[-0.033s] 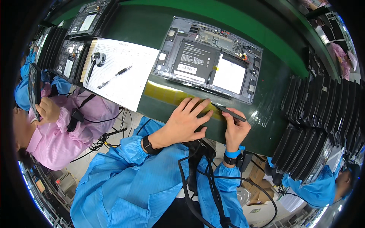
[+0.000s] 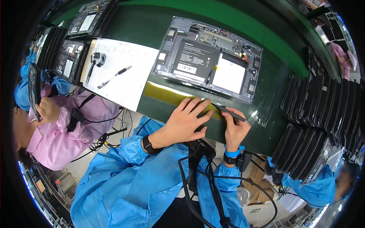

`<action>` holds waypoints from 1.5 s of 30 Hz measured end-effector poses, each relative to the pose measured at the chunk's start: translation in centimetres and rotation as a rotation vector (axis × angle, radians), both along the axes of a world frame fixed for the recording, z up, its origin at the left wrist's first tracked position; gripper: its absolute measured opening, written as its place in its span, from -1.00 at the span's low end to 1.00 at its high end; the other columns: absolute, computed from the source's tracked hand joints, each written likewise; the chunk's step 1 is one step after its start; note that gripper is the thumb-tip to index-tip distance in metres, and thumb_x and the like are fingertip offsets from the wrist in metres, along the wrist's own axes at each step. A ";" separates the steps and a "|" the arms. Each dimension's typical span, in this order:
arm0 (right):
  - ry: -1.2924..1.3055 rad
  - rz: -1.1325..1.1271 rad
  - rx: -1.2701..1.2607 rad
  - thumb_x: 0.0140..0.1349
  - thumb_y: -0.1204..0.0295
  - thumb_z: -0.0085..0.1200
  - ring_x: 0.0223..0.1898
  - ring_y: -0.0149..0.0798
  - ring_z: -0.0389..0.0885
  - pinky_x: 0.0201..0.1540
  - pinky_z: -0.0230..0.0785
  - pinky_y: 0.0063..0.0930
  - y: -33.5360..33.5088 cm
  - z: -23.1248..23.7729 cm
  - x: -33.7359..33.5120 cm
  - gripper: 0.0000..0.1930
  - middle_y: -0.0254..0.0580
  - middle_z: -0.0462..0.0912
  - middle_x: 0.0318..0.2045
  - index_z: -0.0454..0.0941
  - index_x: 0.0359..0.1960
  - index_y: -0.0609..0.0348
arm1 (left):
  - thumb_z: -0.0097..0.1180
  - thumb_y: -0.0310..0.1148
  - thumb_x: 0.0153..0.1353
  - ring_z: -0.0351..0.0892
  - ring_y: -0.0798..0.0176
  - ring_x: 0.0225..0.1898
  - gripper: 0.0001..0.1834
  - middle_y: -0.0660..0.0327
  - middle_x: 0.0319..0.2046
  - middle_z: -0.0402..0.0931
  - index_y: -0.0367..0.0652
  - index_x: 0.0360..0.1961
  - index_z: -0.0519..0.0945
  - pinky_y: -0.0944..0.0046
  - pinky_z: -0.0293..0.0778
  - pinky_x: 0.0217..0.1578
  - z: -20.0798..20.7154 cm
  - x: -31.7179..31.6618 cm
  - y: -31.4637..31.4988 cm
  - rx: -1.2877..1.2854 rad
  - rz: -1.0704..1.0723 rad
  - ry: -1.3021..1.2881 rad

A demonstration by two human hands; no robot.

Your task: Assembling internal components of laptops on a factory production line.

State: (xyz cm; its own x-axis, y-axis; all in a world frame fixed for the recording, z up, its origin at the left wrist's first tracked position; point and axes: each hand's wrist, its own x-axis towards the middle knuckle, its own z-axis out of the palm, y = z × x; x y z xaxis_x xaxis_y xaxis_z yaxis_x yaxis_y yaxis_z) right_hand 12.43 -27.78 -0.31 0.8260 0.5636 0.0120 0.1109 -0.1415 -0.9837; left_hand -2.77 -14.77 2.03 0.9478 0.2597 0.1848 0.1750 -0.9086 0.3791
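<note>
My left hand (image 2: 189, 119) lies with its fingers spread on a strip of see-through yellow tape (image 2: 163, 95) along the table's near side. Slim black tweezers (image 2: 232, 113) are pinched in my right hand (image 2: 236, 127), their pointed end reaching left to the tape beside my left fingertips. Just beyond both hands is an opened tablet (image 2: 208, 59), its insides facing up. A black battery (image 2: 194, 59), a white panel (image 2: 229, 76) and a circuit board (image 2: 216, 38) show inside it.
Left of the tablet, a paper sheet (image 2: 129, 83) bears a pen (image 2: 115, 77) and a black-handled tool (image 2: 94, 64). More opened devices (image 2: 70, 57) are stacked at far left. Tall rows of black casings (image 2: 323, 102) line the right. A co-worker in pink (image 2: 76, 129) sits at left.
</note>
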 end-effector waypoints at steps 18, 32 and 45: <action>-0.183 0.017 0.021 0.17 0.66 0.33 -0.34 -0.33 0.75 -0.24 0.54 -0.52 0.1 1.4 -2.1 -0.87 -0.03 0.77 -0.38 0.72 -0.23 0.38 | 0.30 -0.08 0.04 0.39 -0.09 0.22 -0.33 0.00 0.18 0.41 -0.09 0.21 0.57 -0.11 0.32 0.28 0.1 0.0 -0.7 -0.006 0.045 -0.018; 0.003 -0.013 0.367 0.31 0.52 0.27 -0.14 -0.11 0.73 -0.07 0.67 -0.28 -3.6 7.0 0.0 -0.69 0.10 0.67 -0.16 0.43 -0.03 0.34 | 0.27 -0.17 0.07 0.42 -0.02 0.16 -0.37 0.04 0.09 0.43 -0.10 0.21 0.57 -0.04 0.32 0.27 0.9 -0.5 0.9 0.029 -0.019 -0.027; -0.042 0.181 0.351 0.42 0.56 0.10 -0.29 -0.37 0.69 -0.18 0.59 -0.50 6.8 10.1 15.9 -0.61 -0.11 0.71 -0.24 0.35 0.24 0.32 | 0.19 -0.34 0.22 0.36 -0.13 0.15 -0.55 -0.03 0.09 0.42 -0.23 0.14 0.59 -0.05 0.37 0.19 6.4 13.7 8.0 0.098 0.136 -0.224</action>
